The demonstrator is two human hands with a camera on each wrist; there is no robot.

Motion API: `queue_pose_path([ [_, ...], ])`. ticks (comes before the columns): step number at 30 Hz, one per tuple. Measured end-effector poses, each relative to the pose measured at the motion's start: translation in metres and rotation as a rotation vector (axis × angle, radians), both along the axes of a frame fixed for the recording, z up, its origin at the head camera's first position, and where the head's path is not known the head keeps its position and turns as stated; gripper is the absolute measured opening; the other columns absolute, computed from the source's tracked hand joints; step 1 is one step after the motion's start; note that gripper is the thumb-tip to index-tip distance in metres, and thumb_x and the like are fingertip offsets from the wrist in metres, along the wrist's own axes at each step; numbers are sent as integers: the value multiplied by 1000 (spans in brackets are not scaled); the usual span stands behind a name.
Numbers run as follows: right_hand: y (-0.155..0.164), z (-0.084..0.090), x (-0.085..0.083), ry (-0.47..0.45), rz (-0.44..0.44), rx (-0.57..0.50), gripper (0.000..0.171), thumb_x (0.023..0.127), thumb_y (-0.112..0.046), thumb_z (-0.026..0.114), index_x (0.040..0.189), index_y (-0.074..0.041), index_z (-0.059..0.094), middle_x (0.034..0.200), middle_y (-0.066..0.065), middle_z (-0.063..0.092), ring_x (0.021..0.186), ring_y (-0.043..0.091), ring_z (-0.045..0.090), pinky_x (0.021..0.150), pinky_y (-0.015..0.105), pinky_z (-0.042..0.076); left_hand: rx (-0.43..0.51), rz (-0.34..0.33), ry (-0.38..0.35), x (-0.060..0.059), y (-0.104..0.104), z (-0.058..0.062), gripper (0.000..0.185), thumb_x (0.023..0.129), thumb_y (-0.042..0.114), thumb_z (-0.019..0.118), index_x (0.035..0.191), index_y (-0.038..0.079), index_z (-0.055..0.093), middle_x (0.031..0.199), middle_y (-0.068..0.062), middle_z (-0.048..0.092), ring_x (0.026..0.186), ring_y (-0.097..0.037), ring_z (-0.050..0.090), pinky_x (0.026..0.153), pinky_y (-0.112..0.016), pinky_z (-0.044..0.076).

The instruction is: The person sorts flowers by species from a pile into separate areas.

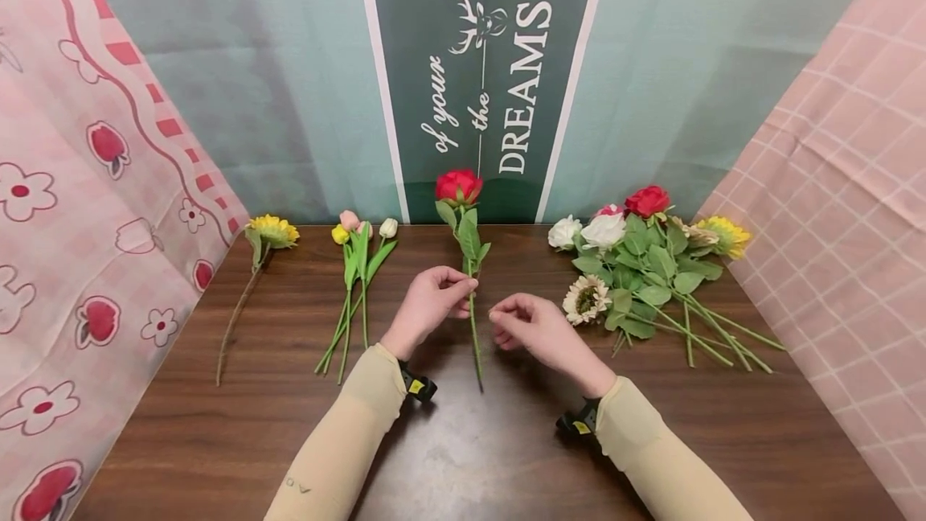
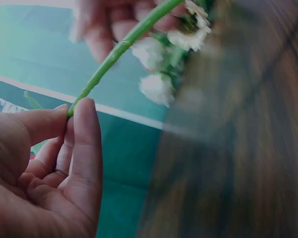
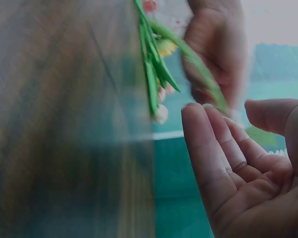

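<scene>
A red rose [image 1: 458,185] lies on the brown table [image 1: 463,457], its bloom toward the back wall and its green stem [image 1: 474,336] running toward me. My left hand [image 1: 463,289] pinches the stem about midway between thumb and forefinger; the left wrist view shows the stem [image 2: 119,49] meeting those fingertips [image 2: 84,111]. Just right of the stem is my right hand [image 1: 504,324], fingers loosely curled and holding nothing. The right wrist view shows its empty palm [image 3: 248,173], with the blurred stem [image 3: 198,69] beyond it.
A single sunflower [image 1: 271,230] lies at the far left and a few tulips [image 1: 359,264] left of the rose. A pile of roses, sunflowers and leafy stems [image 1: 644,264] covers the right back. Pink cloths hang at both sides, a green banner [image 1: 499,87] behind.
</scene>
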State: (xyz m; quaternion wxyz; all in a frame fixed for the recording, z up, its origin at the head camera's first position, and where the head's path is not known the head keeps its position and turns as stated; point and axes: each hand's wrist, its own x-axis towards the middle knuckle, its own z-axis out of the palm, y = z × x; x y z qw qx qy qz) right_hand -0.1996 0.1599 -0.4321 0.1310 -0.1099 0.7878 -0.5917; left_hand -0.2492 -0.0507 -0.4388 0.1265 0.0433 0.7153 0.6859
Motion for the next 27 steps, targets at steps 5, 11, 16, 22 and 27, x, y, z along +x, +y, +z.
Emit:
queue_pose_path([
  [5, 9, 9, -4, 24, -48, 9, 31, 102, -24, 66, 114, 5, 68, 89, 16, 72, 84, 36, 72, 72, 40, 63, -161, -72, -41, -12, -11, -6, 21, 97, 13, 72, 105, -6, 69, 87, -15, 69, 66, -16, 66, 67, -36, 63],
  [11, 11, 6, -4, 32, -31, 25, 29, 102, -23, 66, 112, 5, 68, 91, 17, 72, 86, 38, 72, 74, 39, 62, -328, -115, -40, -26, -10, -8, 19, 98, 11, 70, 100, -7, 71, 81, -11, 67, 63, -14, 64, 64, -33, 62],
  [16, 12, 2, -5, 29, -25, 35, 31, 102, -22, 65, 113, 7, 67, 92, 18, 73, 87, 41, 72, 75, 39, 62, -364, -133, -68, -31, -5, -13, 16, 97, 8, 70, 98, -8, 70, 80, -9, 65, 59, -12, 64, 62, -31, 62],
  [22, 13, 3, -5, 17, -38, 39, 28, 102, -23, 66, 110, 3, 69, 93, 17, 73, 88, 41, 72, 74, 37, 62, -415, -137, -84, -32, -2, -20, 12, 96, 6, 71, 93, -6, 69, 77, -6, 63, 59, -11, 64, 61, -29, 61],
  [27, 13, 4, -6, 26, -39, 43, 26, 102, -24, 65, 108, 1, 70, 91, 16, 73, 85, 38, 72, 73, 37, 62, -422, -135, -78, -31, -2, -19, 13, 96, 7, 71, 92, -4, 66, 79, -7, 63, 59, -12, 64, 60, -29, 61],
])
